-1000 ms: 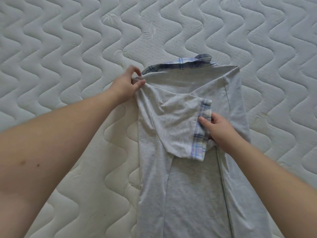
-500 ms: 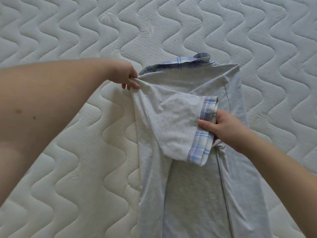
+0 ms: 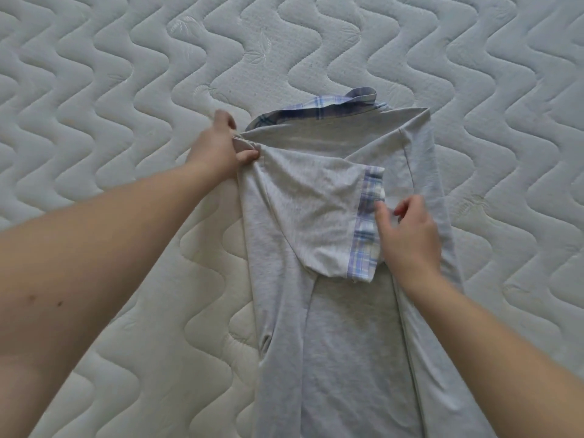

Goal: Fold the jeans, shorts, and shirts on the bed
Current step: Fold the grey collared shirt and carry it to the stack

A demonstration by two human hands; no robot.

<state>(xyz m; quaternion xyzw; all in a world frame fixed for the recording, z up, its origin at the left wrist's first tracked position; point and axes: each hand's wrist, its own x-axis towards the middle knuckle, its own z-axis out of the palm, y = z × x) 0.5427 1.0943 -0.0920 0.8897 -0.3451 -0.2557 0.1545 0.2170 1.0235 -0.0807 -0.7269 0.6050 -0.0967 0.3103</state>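
Observation:
A light grey shirt [image 3: 344, 343] with a blue plaid collar [image 3: 319, 110] lies lengthwise on the bed, both long sides folded inward. Its left sleeve [image 3: 313, 216] with a plaid cuff [image 3: 366, 235] lies across the chest. My left hand [image 3: 218, 150] pinches the shirt's left shoulder corner between thumb and fingers. My right hand [image 3: 407, 238] sits just right of the cuff, thumb at the plaid edge, fingers loosely curled; the frame does not show plainly whether it still pinches the cuff.
The white quilted mattress [image 3: 126, 90] with a wavy stitch pattern fills the whole view around the shirt. No other garment is in view.
The sleeve has been laid down flat across the chest. My right hand has loosened on the cuff and shifted slightly right. My left hand keeps its pinch on the shoulder corner.

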